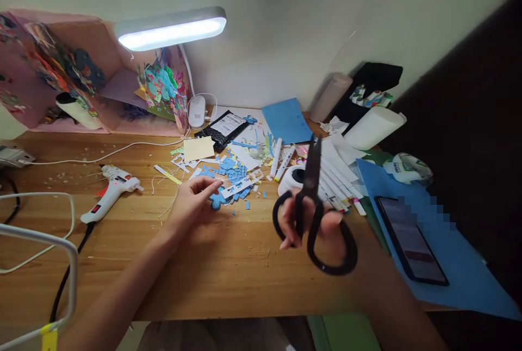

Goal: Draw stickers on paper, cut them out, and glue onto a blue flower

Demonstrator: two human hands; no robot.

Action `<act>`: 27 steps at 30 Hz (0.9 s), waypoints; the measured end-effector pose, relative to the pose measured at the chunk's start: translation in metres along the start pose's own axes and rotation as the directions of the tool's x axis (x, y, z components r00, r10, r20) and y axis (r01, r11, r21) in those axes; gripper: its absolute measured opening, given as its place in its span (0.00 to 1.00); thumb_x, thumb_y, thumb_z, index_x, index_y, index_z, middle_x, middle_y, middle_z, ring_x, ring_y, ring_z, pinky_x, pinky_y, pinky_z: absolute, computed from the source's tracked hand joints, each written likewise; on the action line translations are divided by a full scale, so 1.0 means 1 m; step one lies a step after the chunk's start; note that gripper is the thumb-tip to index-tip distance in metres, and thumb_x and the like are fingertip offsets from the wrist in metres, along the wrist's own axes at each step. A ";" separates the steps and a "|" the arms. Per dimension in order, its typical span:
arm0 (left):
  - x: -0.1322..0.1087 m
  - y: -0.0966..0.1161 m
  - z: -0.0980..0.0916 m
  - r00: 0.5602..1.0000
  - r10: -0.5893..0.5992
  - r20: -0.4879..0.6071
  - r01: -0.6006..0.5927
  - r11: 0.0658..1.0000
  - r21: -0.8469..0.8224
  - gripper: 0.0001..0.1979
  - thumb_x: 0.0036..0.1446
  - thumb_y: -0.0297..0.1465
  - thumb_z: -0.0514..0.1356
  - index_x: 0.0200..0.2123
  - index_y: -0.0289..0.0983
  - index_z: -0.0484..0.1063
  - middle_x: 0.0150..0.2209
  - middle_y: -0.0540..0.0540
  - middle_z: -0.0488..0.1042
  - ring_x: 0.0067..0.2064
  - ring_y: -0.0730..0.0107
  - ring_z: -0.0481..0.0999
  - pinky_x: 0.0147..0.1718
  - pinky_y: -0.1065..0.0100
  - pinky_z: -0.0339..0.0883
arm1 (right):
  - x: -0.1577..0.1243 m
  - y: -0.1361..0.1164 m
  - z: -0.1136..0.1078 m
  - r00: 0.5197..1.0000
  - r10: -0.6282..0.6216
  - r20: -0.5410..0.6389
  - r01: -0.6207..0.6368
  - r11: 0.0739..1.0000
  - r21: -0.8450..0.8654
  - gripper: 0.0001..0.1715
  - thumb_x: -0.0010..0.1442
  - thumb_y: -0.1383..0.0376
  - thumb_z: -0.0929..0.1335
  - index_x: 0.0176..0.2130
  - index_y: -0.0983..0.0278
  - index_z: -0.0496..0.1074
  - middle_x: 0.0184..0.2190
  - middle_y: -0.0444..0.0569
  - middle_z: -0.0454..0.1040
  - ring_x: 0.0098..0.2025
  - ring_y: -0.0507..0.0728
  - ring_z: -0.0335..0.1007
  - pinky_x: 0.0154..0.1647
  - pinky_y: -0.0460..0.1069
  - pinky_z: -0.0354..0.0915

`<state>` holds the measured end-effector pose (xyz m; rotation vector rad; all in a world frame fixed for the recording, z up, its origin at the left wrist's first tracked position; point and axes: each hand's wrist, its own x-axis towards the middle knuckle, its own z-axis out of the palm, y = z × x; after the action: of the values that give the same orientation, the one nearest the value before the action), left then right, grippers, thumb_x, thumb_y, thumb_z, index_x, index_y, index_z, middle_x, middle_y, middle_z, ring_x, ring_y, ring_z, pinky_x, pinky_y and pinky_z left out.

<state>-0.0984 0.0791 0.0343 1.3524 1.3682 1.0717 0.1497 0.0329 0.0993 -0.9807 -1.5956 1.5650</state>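
Black-handled scissors [310, 193] are raised above the table in my right hand [312, 223]. Its thumb and fingers go through the handle loops, and the dark blades point up and away, almost together. My left hand [193, 196] is over the table at the near left edge of the paper scraps. Thumb and forefinger meet in a pinch at a small blue paper cutout [218, 200] with a dark outline. The fingers partly cover that cutout. Beside it lie blue paper scraps [234, 169] and a white strip with cut holes [240, 187].
A glue gun [106, 193] lies left on the wooden table [228, 264]. White markers [336, 180] and a white roll [292, 178] sit behind the scissors. At right a phone [411, 242] rests on blue sheets. A lit lamp [175, 30] overhangs a pink decorated box [110, 52].
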 end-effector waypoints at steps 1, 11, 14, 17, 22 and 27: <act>0.000 0.000 -0.001 1.000 -0.001 -0.003 0.001 1.000 -0.004 0.12 0.49 0.39 0.62 0.29 0.35 0.74 0.28 0.47 0.74 0.31 0.70 0.72 0.30 0.71 0.63 | -0.004 0.000 0.009 0.993 0.077 0.091 -0.080 0.996 0.028 0.33 0.49 0.34 0.57 0.30 0.57 0.69 0.25 0.49 0.68 0.27 0.58 0.67 0.31 0.55 0.70; -0.007 0.011 0.001 0.998 -0.064 0.022 0.066 0.991 -0.119 0.10 0.48 0.37 0.62 0.25 0.36 0.71 0.24 0.51 0.69 0.27 0.74 0.69 0.26 0.73 0.62 | 0.008 0.067 0.026 0.935 0.324 0.146 -0.350 0.910 0.224 0.37 0.55 0.37 0.52 0.40 0.62 0.67 0.25 0.49 0.70 0.25 0.57 0.71 0.27 0.52 0.65; -0.008 0.011 0.001 0.995 -0.085 0.045 0.090 0.987 -0.130 0.10 0.49 0.37 0.62 0.25 0.35 0.69 0.23 0.51 0.68 0.27 0.75 0.67 0.26 0.74 0.61 | 0.017 0.078 0.020 0.918 0.381 0.108 -0.395 0.872 0.289 0.44 0.50 0.33 0.50 0.40 0.65 0.67 0.22 0.47 0.69 0.21 0.54 0.69 0.23 0.49 0.64; -0.009 0.010 0.000 0.995 -0.081 0.057 0.087 0.990 -0.109 0.11 0.50 0.37 0.62 0.25 0.35 0.69 0.23 0.52 0.67 0.27 0.76 0.66 0.27 0.75 0.60 | 0.027 0.080 0.014 0.931 0.364 0.040 -0.357 0.878 0.318 0.47 0.47 0.31 0.52 0.38 0.67 0.67 0.20 0.46 0.68 0.19 0.53 0.68 0.20 0.47 0.63; -0.009 0.009 0.000 0.995 -0.078 0.066 0.084 0.993 -0.089 0.11 0.51 0.37 0.62 0.25 0.35 0.68 0.24 0.52 0.67 0.27 0.77 0.65 0.27 0.75 0.59 | 0.037 0.082 0.010 0.963 0.270 0.008 -0.258 0.911 0.323 0.45 0.44 0.30 0.53 0.32 0.66 0.66 0.17 0.43 0.66 0.18 0.52 0.67 0.19 0.46 0.63; -0.009 0.007 0.000 0.996 -0.071 0.059 0.075 0.995 -0.069 0.11 0.50 0.36 0.62 0.24 0.35 0.68 0.23 0.52 0.65 0.26 0.77 0.64 0.27 0.74 0.57 | 0.036 0.090 0.011 0.962 0.271 -0.006 -0.252 0.902 0.351 0.46 0.41 0.28 0.50 0.29 0.65 0.63 0.13 0.39 0.60 0.15 0.51 0.63 0.17 0.45 0.61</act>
<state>-0.0975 0.0700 0.0411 1.2627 1.3162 1.0171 0.1272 0.0580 0.0080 -1.0587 -1.1263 1.9052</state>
